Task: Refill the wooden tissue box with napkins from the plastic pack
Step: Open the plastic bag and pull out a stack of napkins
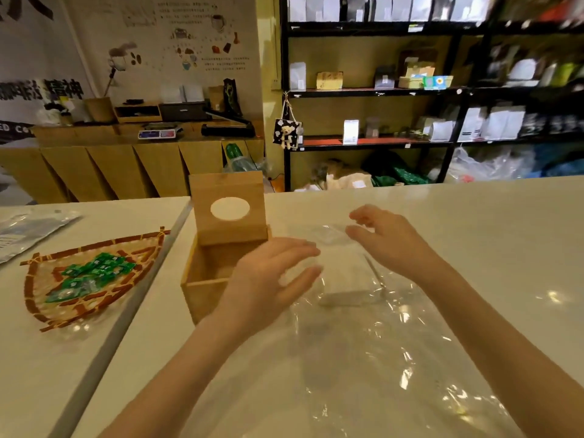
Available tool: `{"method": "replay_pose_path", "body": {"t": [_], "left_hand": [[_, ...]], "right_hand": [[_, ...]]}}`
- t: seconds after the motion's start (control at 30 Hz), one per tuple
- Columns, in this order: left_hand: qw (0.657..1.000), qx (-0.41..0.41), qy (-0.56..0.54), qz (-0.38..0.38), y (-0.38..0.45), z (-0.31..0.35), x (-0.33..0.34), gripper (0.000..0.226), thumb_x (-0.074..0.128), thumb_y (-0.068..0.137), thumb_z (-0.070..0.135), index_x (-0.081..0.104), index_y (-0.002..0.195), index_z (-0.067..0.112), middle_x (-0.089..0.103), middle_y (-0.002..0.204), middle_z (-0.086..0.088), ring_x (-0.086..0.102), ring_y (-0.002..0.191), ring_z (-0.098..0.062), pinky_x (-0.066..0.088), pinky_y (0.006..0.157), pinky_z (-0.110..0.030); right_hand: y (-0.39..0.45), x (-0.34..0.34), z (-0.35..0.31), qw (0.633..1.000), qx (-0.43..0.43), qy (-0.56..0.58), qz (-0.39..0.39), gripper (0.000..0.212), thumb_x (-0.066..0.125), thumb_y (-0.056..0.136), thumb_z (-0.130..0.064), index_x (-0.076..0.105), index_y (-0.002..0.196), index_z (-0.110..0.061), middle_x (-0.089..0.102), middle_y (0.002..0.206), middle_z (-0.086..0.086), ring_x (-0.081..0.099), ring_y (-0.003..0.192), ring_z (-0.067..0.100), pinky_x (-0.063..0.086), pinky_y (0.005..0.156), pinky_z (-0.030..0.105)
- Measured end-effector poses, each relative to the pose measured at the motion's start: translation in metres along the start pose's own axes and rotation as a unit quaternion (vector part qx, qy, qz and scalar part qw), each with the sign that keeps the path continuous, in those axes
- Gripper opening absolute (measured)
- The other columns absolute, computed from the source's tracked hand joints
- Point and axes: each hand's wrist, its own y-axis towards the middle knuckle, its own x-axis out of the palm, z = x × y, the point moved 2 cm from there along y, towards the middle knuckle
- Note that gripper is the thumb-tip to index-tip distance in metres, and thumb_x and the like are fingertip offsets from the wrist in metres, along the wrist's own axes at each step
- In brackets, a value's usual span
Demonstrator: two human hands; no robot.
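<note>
The wooden box (221, 273) stands on the white tabletop (474, 235), its lid (228, 210) tipped up at the back, oval slot showing, the inside bare. Just right of the box lies the clear plastic pack (363, 327), with a white stack of napkins (346, 276) inside its far end. The left hand (271, 279) hovers between box and napkins, fingers spread and loose, gripping nothing. The right hand (388, 238) hangs over the pack's far end, right of the box, fingers relaxed; whether they touch the plastic is unclear. Left of the box sits a woven tray (41, 308) of green sachets (91, 275).
</note>
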Motion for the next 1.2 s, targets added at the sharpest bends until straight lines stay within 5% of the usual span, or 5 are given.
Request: {"method": "replay_pose_path", "body": {"t": [0.27,0.7,0.87,0.97,1.2], "left_hand": [[0.933,0.064,0.069,-0.348,-0.025,0.015,0.072,0.076,0.006,0.077,0.067,0.013,0.145,0.033,0.001,0.155,0.017,-0.011,0.139,0.005,-0.017,0.112,-0.022],[0.906,0.097,0.112,-0.397,-0.033,0.061,0.112,0.08,0.015,0.082,0.063,0.003,0.147,0.019,-0.002,0.158,0.003,-0.007,0.144,-0.006,-0.014,0.113,-0.027],[0.911,0.07,0.073,-0.4,-0.034,0.062,0.117,0.07,0.002,0.087,0.054,0.006,0.147,0.02,0.001,0.158,0.005,-0.004,0.144,-0.006,-0.011,0.112,-0.025],[0.915,0.049,0.043,-0.399,-0.033,0.063,0.117,0.061,0.006,0.092,0.048,0.011,0.147,0.022,0.004,0.158,0.008,-0.003,0.143,-0.003,-0.011,0.112,-0.022],[0.928,-0.031,-0.152,-0.338,-0.027,0.064,0.106,0.044,0.02,0.098,0.036,0.027,0.141,0.033,0.015,0.148,0.026,0.004,0.131,0.023,-0.002,0.115,-0.015]], "right_hand": [[-0.039,0.024,0.096,0.957,0.124,-0.243,-0.097,0.055,0.028,0.095,-0.042,0.021,0.144,-0.018,0.019,0.155,0.006,0.013,0.143,0.022,0.012,0.113,0.051],[-0.011,0.012,0.133,0.962,0.048,-0.204,-0.175,0.054,0.031,0.098,-0.039,0.012,0.147,-0.031,0.0,0.159,-0.003,-0.006,0.145,0.016,-0.004,0.116,0.043],[-0.04,-0.009,0.098,0.997,-0.002,-0.049,-0.057,0.046,0.037,0.099,-0.032,0.031,0.143,-0.02,0.026,0.154,0.0,0.02,0.141,0.013,0.016,0.113,0.03],[-0.074,-0.035,0.076,0.997,-0.014,0.082,-0.002,0.027,0.045,0.096,-0.026,0.06,0.118,-0.02,0.063,0.12,-0.003,0.057,0.11,0.007,0.038,0.092,0.022],[-0.137,-0.075,0.061,0.978,-0.023,0.178,-0.104,0.022,0.055,0.086,-0.002,0.075,0.089,-0.012,0.075,0.087,0.006,0.07,0.081,0.013,0.052,0.079,0.02]]}}
